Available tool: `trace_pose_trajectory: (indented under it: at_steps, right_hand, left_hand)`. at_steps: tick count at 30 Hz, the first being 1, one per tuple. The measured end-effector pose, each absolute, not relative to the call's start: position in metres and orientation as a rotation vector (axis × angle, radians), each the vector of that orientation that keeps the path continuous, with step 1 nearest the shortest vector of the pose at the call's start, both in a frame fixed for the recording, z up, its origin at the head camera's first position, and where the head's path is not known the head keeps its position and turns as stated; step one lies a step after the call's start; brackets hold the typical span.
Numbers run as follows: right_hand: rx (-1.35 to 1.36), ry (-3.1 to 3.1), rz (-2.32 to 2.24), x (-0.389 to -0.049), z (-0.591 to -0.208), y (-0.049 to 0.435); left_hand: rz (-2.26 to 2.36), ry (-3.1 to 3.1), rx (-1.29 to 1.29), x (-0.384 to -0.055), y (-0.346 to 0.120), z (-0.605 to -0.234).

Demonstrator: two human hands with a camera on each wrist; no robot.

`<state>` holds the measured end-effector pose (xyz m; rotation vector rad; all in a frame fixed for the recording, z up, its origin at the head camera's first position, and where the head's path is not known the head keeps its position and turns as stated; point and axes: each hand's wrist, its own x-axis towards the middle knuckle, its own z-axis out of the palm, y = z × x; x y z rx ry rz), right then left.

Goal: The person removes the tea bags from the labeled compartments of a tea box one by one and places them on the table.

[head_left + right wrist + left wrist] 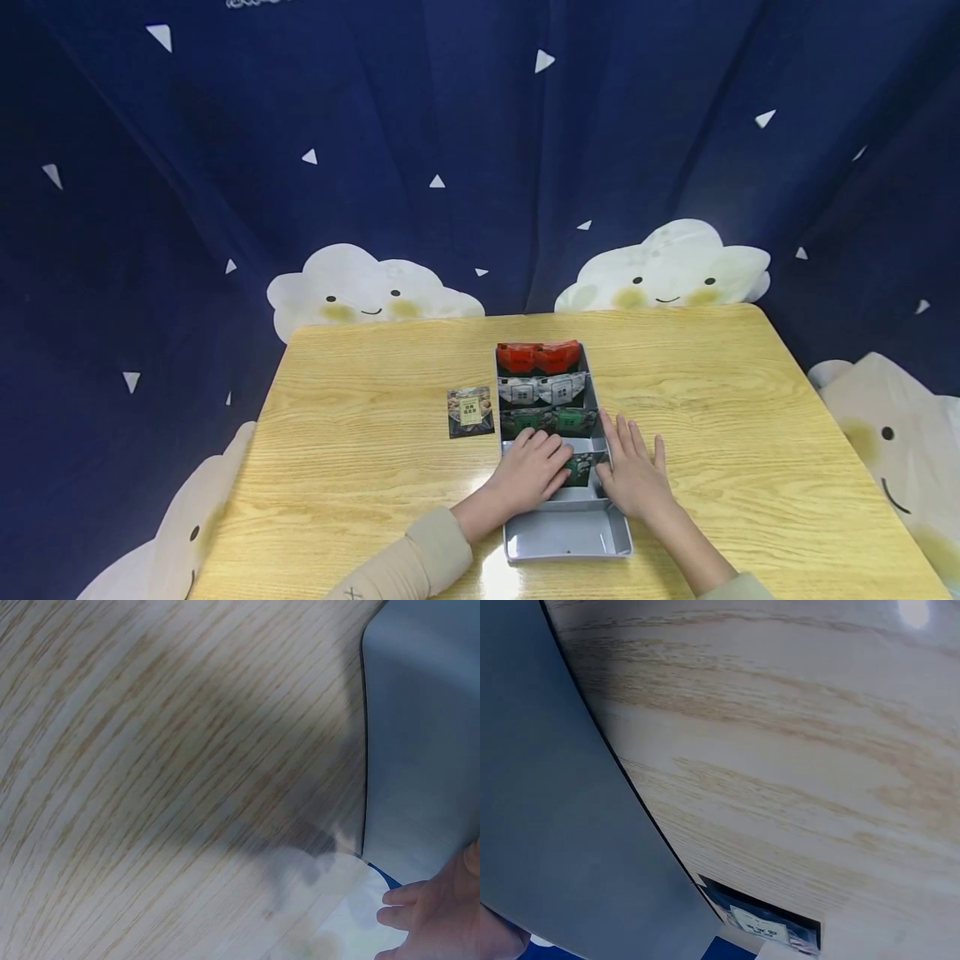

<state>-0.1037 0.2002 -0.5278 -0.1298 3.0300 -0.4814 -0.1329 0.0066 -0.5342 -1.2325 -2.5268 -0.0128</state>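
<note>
A long grey divided box stands lengthwise on the table. My left hand reaches over its left wall into the second compartment from the front, fingers bent over a dark green sachet. The hand covers the left part of that compartment, and its thumb is hidden; I cannot tell whether it grips anything there. My right hand lies along the box's right wall, fingers spread and nearly straight, fingertips at the rim. In the right wrist view, the right hand shows beside the box's grey wall.
Farther back in the box stand green sachets, silver-white sachets and red sachets, each kind in its own compartment. A black sachet with a pale label lies left of the box on the wooden table. A dark blue curtain hangs behind.
</note>
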Motion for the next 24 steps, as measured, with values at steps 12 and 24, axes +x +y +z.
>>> trace_pose_trajectory:
  at_steps: [12, 24]
  right_hand:
    - [-0.127, 3.023, -0.488, -0.1040, -0.5282, 0.2002]
    - [-0.130, 3.022, -0.480, -0.1035, -0.5276, 0.2000]
  left_hand:
    - [-0.006, -2.463, -1.194, -0.1329, 0.0071, -0.5370]
    - [0.000, -2.498, -1.182, -0.1321, 0.0051, -0.5357]
